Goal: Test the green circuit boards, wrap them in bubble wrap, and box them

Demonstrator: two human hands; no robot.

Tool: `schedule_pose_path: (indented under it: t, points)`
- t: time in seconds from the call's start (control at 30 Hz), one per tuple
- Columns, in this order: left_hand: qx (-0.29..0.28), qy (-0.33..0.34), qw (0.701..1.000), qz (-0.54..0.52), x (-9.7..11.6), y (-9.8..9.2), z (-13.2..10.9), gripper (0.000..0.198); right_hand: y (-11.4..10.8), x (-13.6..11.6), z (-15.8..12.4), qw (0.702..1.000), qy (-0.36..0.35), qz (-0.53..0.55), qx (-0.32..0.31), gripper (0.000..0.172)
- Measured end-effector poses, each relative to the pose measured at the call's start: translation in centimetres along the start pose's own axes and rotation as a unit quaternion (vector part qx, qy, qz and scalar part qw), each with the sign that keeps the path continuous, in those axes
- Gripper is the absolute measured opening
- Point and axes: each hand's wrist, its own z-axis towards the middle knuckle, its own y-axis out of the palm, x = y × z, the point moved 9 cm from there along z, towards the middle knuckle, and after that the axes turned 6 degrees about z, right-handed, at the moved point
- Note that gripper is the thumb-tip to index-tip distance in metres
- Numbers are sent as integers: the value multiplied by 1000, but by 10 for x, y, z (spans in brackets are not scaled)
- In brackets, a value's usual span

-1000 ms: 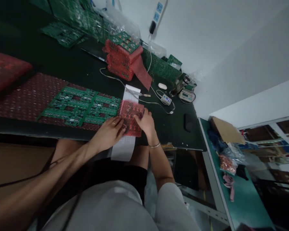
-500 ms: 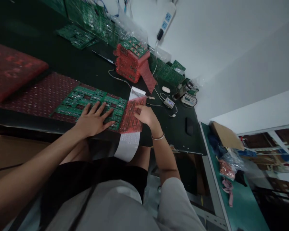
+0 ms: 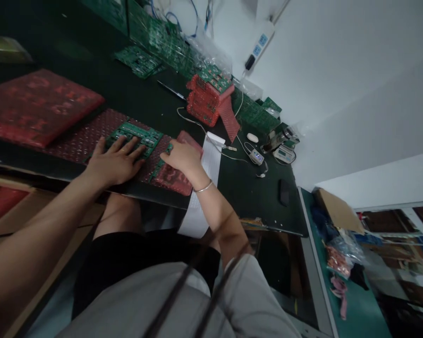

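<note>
My left hand (image 3: 116, 162) lies flat with its fingers spread on a green circuit board (image 3: 146, 136). That board rests on a strip of red bubble wrap (image 3: 104, 123). To its right, my right hand (image 3: 183, 157) has its fingers curled over the edge of a folded flap of bubble wrap (image 3: 176, 180). Green board shows between those fingers and along the flap's left edge; the wrap covers the rest. A wide wrapped red bundle (image 3: 42, 105) sits at the strip's left end.
A paper sheet (image 3: 211, 164) hangs over the table's front edge. Behind stand a stack of red-wrapped boards (image 3: 204, 101), loose circuit boards (image 3: 139, 61) and a pen (image 3: 172, 89). Cables, a small meter (image 3: 256, 157), a glass bottle (image 3: 278, 140) and a black phone-like object (image 3: 284, 192) lie rightward.
My right hand has moved left, bringing the bubble wrap flap over with it and uncovering more of the paper. My left hand stays pressed on the board. The camera view has shifted.
</note>
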Motion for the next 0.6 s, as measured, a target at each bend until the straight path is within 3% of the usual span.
schedule_pose_path:
  t: [0.07, 0.17, 0.3, 0.47, 0.53, 0.6]
  points:
    - [41, 10, 999, -26, 6, -10, -6, 64, 15, -10, 5, 1000, -5, 5, -4, 44]
    - [70, 58, 991, -95, 36, -13, -24, 66, 20, -6, -3, 999, -2, 45, 23, 37]
    - [70, 84, 987, -115, 67, -6, -44, 72, 7, 45, -32, 984, 83, 100, 118, 52]
    - [81, 79, 983, -142, 67, -6, -45, 78, 27, 104, -42, 949, 148, 268, 82, 93]
    - [81, 77, 983, -146, 67, -8, -44, 77, 33, 113, -39, 931, 149, 327, 69, 94]
    - [78, 77, 984, -144, 68, -10, -44, 76, 29, 111, -35, 934, 113, 330, 82, 80]
